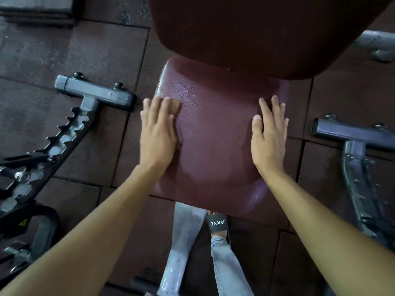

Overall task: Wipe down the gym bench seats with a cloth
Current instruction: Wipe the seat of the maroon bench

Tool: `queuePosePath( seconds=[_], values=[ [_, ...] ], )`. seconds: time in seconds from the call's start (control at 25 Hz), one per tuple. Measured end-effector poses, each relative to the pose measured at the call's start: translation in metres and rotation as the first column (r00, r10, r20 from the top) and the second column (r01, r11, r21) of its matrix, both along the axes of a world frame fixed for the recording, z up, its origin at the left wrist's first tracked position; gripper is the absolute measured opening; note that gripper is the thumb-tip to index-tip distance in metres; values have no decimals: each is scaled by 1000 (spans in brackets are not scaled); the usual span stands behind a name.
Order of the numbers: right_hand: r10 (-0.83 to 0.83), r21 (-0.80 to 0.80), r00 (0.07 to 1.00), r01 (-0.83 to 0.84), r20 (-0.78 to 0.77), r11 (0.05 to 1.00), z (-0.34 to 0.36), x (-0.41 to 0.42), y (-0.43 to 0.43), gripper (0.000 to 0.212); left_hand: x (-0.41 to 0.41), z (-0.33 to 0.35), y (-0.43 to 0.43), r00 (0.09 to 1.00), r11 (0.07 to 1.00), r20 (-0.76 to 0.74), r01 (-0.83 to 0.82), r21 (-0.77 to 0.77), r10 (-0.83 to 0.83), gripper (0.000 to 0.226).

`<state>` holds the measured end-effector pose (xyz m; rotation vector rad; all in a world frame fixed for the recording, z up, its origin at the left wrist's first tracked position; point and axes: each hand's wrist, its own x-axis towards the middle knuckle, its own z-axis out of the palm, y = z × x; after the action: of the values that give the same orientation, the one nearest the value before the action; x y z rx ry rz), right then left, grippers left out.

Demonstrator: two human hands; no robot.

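A dark red padded bench seat (215, 133) fills the middle of the head view, its surface shiny with damp streaks. The matching backrest pad (256, 30) rises above it at the top. My left hand (159, 130) lies flat, palm down, on the seat's left edge with the fingers together. My right hand (269, 133) lies flat on the seat's right edge, fingers slightly spread. Neither hand holds anything. No cloth is visible in the view.
A grey metal foot with a toothed adjustment rail (70, 124) stands on the floor at the left. Another bench's grey foot (352, 133) stands at the right. Brown rubber floor tiles (85, 50) surround the bench. My sandalled foot (218, 224) and the bench's grey frame (183, 231) are below the seat.
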<state>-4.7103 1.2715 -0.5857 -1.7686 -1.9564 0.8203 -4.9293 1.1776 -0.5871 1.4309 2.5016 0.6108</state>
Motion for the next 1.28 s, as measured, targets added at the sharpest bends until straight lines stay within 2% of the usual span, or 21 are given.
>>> queuePosePath(
  seconds=[0.04,0.08,0.12,0.2,0.28,0.32,0.36,0.4,0.48,0.56,0.6,0.64,0.68,0.76,0.84,0.88,1.0,1.08,1.12,1.2,1.28],
  values=[
    [5,-9,1000,-5,-5,1000,0,0,0,46,-1,0,-6,985,986,45,-166,8,166,43],
    [9,-15,1000,-9,-15,1000,1,0,0,46,16,1,-14,966,967,52,-254,17,253,43],
    [12,-24,1000,-12,-26,1000,2,1,1,46,44,2,-26,970,970,27,-242,22,242,43],
    [23,-47,999,-25,-35,999,4,2,2,47,116,7,-55,999,999,-8,40,17,-40,44],
    [49,-42,999,-49,-7,998,4,3,1,48,153,9,-79,939,941,-62,339,6,-338,43],
    [63,-30,998,-62,11,998,3,3,1,49,146,7,-80,917,921,-95,389,12,-387,42],
    [71,-23,997,-70,24,997,2,3,1,50,129,4,-77,929,933,-102,359,21,-355,42],
    [74,-21,997,-74,26,997,2,3,1,50,108,2,-74,963,966,-89,258,22,-255,42],
    [77,-28,997,-77,9,997,3,4,1,50,63,-2,-66,994,993,-10,-113,28,113,42],
    [81,-47,996,-82,-22,996,6,5,3,50,41,-4,-58,888,892,112,-452,28,446,43],
    [83,-59,996,-85,-36,995,7,6,5,51,51,-3,-52,839,845,135,-535,19,528,43],
    [90,-72,995,-94,-47,993,9,8,6,51,73,-2,-47,839,844,124,-536,23,530,44],
    [104,-91,993,-109,-61,990,10,10,7,50,101,-1,-45,888,891,99,-454,33,449,44],
    [126,-142,987,-139,-96,980,13,15,10,49,162,4,-47,990,990,25,-137,37,136,45],
    [135,-191,983,-158,-127,969,18,20,14,48,202,6,-47,992,994,-50,112,-17,-112,49],
    [125,-209,981,-155,-148,966,22,20,15,46,208,7,-44,987,988,-61,144,-53,-147,49],
    [27,-144,980,-57,-196,988,34,22,-2,38,197,16,-38,993,989,22,116,-94,-114,47],
    [16,-51,977,-27,-210,998,37,23,-42,35,169,17,-43,995,998,97,18,-65,-12,51],
    [37,-46,983,-46,-177,998,36,22,-68,36,149,14,-46,994,997,99,-49,-59,54,51],
    [124,-94,992,-125,-8,988,33,18,-117,47,107,5,-53,992,989,36,-118,-89,122,51],
    [160,-114,975,-143,156,983,25,12,-143,60,83,-1,-57,998,988,-22,-67,-136,65,50]
  ],
)
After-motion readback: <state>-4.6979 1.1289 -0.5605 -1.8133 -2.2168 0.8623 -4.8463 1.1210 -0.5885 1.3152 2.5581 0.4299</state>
